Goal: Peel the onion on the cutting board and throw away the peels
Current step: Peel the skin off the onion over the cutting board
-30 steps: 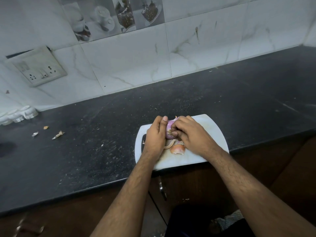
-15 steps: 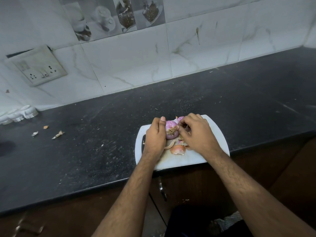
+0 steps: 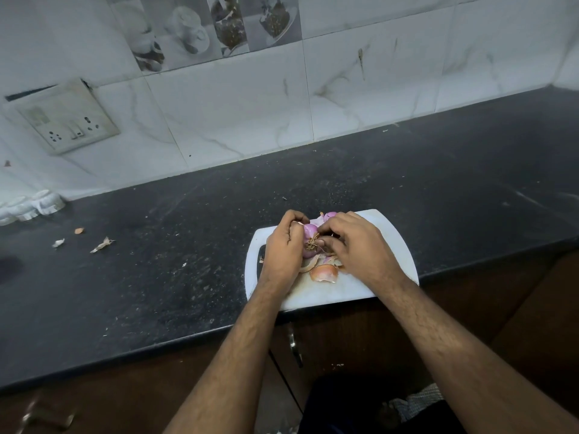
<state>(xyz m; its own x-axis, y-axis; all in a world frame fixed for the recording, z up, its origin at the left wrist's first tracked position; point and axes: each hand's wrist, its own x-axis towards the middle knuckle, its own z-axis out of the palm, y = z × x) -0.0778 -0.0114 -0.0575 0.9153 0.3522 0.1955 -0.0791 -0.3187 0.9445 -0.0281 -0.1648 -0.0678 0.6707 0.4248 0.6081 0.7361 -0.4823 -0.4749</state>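
A purple onion with its brown root end facing me sits over the white cutting board at the counter's front edge. My left hand grips the onion from the left, fingers curled over its top. From the right, my right hand pinches at the onion near the root. Loose orange-brown peels lie on the board just below both hands. A second purple piece shows behind the fingers.
The dark stone counter runs left and right of the board. A few peel scraps lie at the left. White objects stand by the tiled wall, under a switch plate. A cabinet handle hangs below the board.
My right hand has come back in onto the onion's root end after drawing slightly away. My left hand has curled further over the top of the onion.
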